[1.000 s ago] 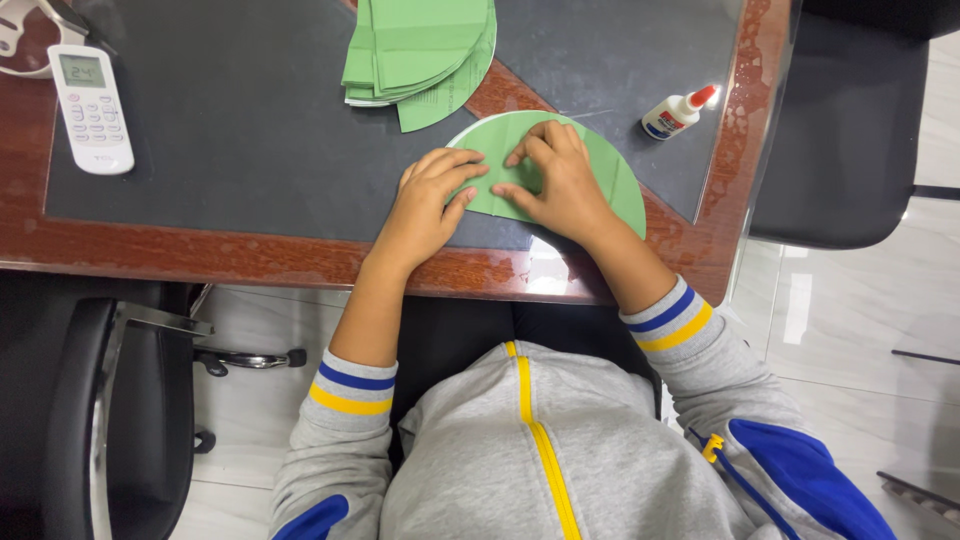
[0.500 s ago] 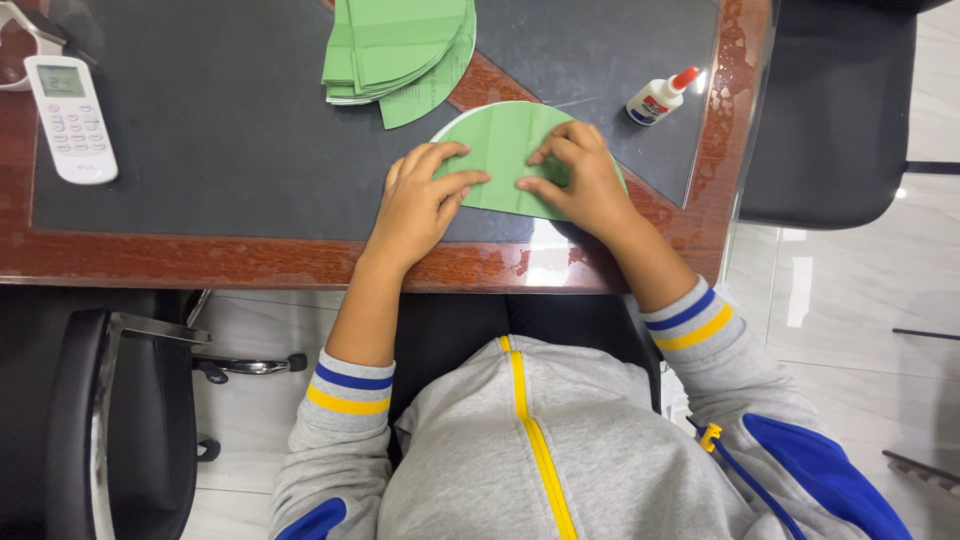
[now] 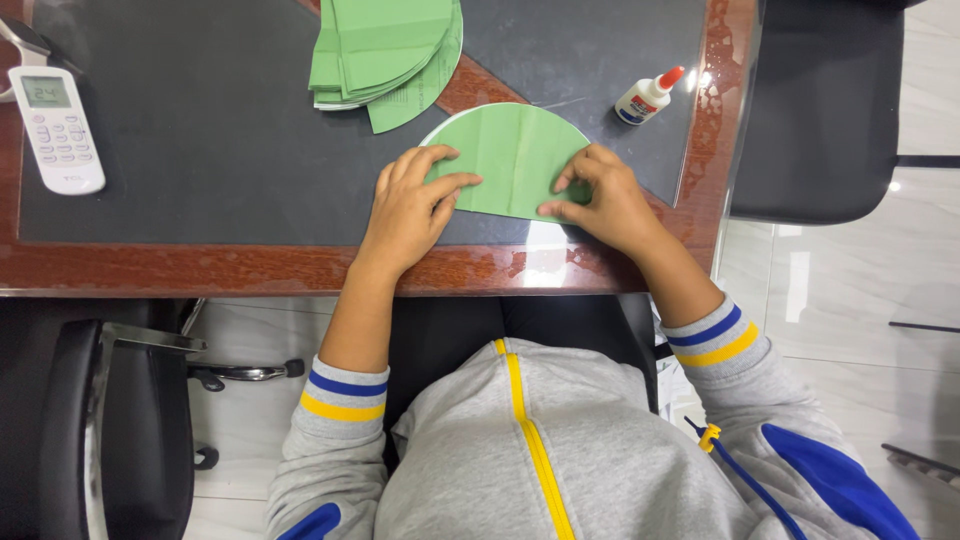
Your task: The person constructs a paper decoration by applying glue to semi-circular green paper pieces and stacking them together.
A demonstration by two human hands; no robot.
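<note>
One thin half-round sheet of green paper (image 3: 508, 155) lay flat on the dark-matted counter (image 3: 220, 140), near its front edge. I judged it light, limp and easily creased, best taken at the straight lower edge. My left hand (image 3: 410, 210) pressed its left corner with flattened fingers, gripping nothing; my right hand (image 3: 605, 200) pinched the lower right edge. Faint fold lines crossed the sheet's face.
</note>
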